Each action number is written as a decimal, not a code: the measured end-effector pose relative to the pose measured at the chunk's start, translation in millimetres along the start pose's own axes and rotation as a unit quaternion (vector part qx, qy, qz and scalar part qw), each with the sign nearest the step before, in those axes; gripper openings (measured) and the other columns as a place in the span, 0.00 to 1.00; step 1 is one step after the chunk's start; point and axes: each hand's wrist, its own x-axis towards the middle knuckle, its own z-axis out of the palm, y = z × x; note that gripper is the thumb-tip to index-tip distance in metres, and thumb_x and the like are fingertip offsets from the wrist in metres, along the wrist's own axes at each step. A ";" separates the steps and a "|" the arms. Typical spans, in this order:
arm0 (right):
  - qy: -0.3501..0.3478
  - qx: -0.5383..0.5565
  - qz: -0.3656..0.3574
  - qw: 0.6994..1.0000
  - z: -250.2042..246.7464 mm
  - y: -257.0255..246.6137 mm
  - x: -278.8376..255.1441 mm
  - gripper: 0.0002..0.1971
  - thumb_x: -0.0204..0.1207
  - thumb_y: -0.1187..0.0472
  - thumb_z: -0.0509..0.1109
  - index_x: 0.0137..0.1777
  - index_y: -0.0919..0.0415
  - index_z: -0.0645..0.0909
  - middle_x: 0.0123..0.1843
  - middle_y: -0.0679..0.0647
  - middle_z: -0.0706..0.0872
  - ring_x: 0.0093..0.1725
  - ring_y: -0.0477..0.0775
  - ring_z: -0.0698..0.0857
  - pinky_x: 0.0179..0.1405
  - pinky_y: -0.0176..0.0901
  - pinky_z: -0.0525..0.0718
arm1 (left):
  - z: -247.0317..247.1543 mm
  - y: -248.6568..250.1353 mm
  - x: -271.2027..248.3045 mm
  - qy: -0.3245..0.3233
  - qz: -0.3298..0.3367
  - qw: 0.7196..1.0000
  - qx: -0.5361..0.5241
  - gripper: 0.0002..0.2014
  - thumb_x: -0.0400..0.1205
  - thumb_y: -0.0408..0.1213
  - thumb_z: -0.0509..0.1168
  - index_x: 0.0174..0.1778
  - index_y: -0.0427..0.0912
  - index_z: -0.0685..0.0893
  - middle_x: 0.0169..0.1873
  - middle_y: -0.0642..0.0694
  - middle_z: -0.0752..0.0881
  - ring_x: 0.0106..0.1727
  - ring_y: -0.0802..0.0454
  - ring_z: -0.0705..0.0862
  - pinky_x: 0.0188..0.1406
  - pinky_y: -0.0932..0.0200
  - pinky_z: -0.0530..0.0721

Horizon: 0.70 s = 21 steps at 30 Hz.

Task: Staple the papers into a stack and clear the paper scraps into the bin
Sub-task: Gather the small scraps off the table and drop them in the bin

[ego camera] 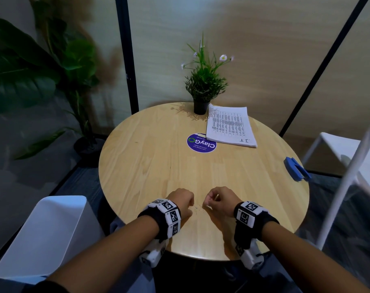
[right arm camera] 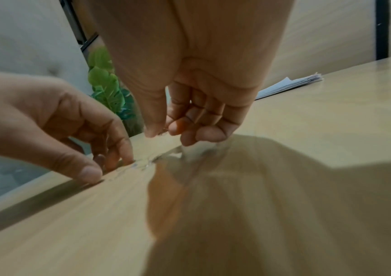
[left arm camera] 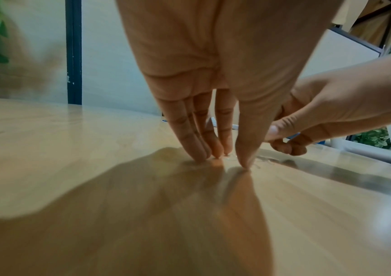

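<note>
Several tiny thin scraps point(ego camera: 197, 209) lie on the round wooden table point(ego camera: 148, 166) near its front edge, between my hands. My left hand point(ego camera: 191, 205) stands fingertips-down on the wood, fingers point(left arm camera: 196, 149) fairly straight and touching the table beside the scraps point(left arm camera: 263, 160). My right hand point(ego camera: 205, 205) hovers just above the table, thumb and forefinger pinching a tiny scrap point(right arm camera: 162, 132), the other fingers curled. The stack of printed papers point(ego camera: 229, 127) lies at the back right. The blue stapler point(ego camera: 296, 168) sits at the table's right edge. A white bin point(ego camera: 46, 235) stands on the floor at left.
A small potted plant point(ego camera: 201, 106) stands at the back beside the papers. A round purple sticker point(ego camera: 201, 143) is on the table's middle. A white chair point(ego camera: 349, 155) is at the right, a large leafy plant point(ego camera: 31, 70) at the left.
</note>
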 end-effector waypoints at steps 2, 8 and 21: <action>0.011 0.000 -0.001 1.000 -4.1 5.4 -0.8 0.11 0.77 0.63 0.67 0.34 0.52 0.81 0.36 0.45 0.84 0.37 0.42 0.80 0.37 0.28 0.76 | 1.2 3.5 3.9 0.000 -0.002 1.000 -0.005 0.12 0.77 0.34 0.68 0.56 0.38 0.83 0.58 0.41 0.84 0.60 0.43 0.82 0.56 0.54 0.79; 0.017 0.011 0.011 1.000 -5.7 19.1 0.5 0.07 0.77 0.61 0.69 0.37 0.52 0.82 0.35 0.43 0.82 0.36 0.41 0.79 0.36 0.28 0.76 | 6.3 19.8 13.6 -0.009 -0.003 0.999 -0.044 0.09 0.80 0.31 0.66 0.54 0.38 0.86 0.57 0.40 0.87 0.59 0.43 0.84 0.58 0.55 0.80; 0.021 0.031 0.008 0.999 -5.8 21.6 1.1 0.06 0.76 0.61 0.70 0.38 0.52 0.83 0.35 0.44 0.83 0.36 0.40 0.79 0.36 0.27 0.76 | 0.2 15.3 15.1 -0.010 0.040 0.998 -0.043 0.19 0.74 0.38 0.74 0.62 0.46 0.85 0.56 0.45 0.88 0.57 0.47 0.85 0.54 0.59 0.79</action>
